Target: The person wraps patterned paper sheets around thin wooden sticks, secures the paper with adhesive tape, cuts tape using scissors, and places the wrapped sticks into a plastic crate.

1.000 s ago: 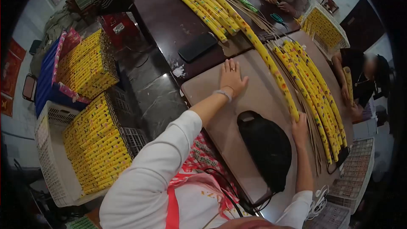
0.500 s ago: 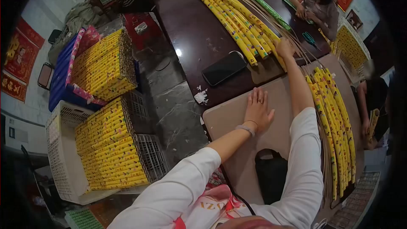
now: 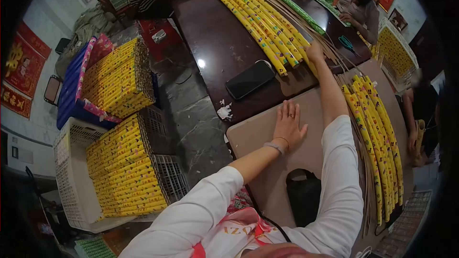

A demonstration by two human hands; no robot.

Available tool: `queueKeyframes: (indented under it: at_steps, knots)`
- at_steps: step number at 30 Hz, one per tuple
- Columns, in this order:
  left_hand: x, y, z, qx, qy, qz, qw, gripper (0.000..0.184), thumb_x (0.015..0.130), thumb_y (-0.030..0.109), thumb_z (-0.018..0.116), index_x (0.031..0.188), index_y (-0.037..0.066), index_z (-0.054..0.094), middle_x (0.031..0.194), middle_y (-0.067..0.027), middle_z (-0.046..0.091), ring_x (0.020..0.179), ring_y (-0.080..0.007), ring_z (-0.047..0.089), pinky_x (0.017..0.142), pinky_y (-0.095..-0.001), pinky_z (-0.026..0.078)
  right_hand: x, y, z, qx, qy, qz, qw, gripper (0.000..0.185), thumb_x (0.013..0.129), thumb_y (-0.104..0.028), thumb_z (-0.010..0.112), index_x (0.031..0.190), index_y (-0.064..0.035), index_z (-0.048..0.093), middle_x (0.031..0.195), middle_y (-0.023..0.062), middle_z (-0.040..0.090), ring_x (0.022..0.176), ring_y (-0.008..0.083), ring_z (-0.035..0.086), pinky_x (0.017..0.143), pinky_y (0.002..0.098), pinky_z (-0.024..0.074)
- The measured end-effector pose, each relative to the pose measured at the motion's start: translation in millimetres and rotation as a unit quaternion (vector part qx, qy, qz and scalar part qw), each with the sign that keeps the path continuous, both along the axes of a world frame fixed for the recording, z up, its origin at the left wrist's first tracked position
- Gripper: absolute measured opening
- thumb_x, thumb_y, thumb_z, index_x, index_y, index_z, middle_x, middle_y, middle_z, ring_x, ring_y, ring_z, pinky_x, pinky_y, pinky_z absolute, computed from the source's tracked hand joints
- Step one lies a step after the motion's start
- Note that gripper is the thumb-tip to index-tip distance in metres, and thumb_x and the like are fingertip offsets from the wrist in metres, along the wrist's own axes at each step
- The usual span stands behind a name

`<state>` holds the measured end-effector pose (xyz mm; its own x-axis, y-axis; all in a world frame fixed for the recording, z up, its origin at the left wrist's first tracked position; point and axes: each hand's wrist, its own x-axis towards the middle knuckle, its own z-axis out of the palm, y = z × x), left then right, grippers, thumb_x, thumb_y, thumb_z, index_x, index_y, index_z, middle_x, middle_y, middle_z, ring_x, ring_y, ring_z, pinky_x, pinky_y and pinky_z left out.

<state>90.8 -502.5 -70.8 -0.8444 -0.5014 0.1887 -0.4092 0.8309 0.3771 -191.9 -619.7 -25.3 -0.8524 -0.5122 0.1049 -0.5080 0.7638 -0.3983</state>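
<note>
My left hand (image 3: 289,125) lies flat with its fingers stretched out on a brown board (image 3: 258,136). A ring and a wristband show on it. Further out, my right hand (image 3: 315,53) is closed at the near end of a yellow patterned roll (image 3: 282,21), at the right side of a row of similar rolls (image 3: 253,28) on the dark table (image 3: 201,28). Its fingertips are partly hidden. Thin brown strips (image 3: 330,50) run just right of that hand. Another bundle of yellow rolls (image 3: 375,148) lies to the right of my right forearm.
A black phone (image 3: 251,80) and white scraps (image 3: 224,111) lie near the table's left edge. A black pouch (image 3: 304,198) rests on the board. Crates (image 3: 69,177) of stacked yellow rolls stand left. Teal scissors (image 3: 346,44) and green rolls (image 3: 296,7) lie near a seated co-worker (image 3: 356,7).
My right hand has shifted slightly left, and the far yellow rolls lie a little more spread out. My left hand stays flat. The seated co-worker's hands have moved apart.
</note>
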Motion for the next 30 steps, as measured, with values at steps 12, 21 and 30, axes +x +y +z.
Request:
queueKeyframes:
  at_steps: [12, 21, 30]
  knots:
    - [0.2, -0.2, 4.1, 0.003, -0.006, 0.015, 1.000, 0.068, 0.087, 0.046, 0.039, 0.136, 0.000, 0.028, 0.143, -0.0187, 0.022, 0.133, -0.0340, 0.014, 0.107, -0.0440, 0.014, 80.6, 132.8, 38.5, -0.363, -0.190, 0.109, 0.906, 0.030, 0.093, -0.023, 0.044, 0.104, 0.0013, 0.058, 0.094, 0.0055, 0.061, 0.084, 0.0154, 0.057, 0.077, 0.0270, 0.0437]
    - [2.0, -4.8, -1.2, 0.064, 0.096, -0.012, 0.993, 0.067, 0.083, 0.039, 0.051, 0.134, 0.001, 0.029, 0.139, -0.0198, 0.029, 0.126, -0.0363, 0.028, 0.102, -0.0445, 0.026, 394.4, 351.0, 93.9, 0.181, 0.126, 0.286, 0.932, 0.061, 0.077, -0.026, 0.067, 0.131, -0.0133, 0.041, 0.139, 0.0160, 0.030, 0.128, 0.0338, 0.029, 0.101, 0.0540, 0.0233]
    - [210.2, 7.8, -26.0, 0.267, 0.471, 0.020, 0.840, 0.019, 0.081, 0.008, 0.057, 0.099, 0.003, 0.063, 0.094, -0.0107, 0.061, 0.085, -0.0270, 0.059, 0.075, -0.0340, 0.046, 386.7, 415.1, 6.6, 0.199, 0.328, 0.216, 0.898, 0.050, 0.093, -0.037, 0.044, 0.138, -0.0185, 0.033, 0.142, 0.0109, 0.029, 0.125, 0.0327, 0.036, 0.093, 0.0480, 0.0396]
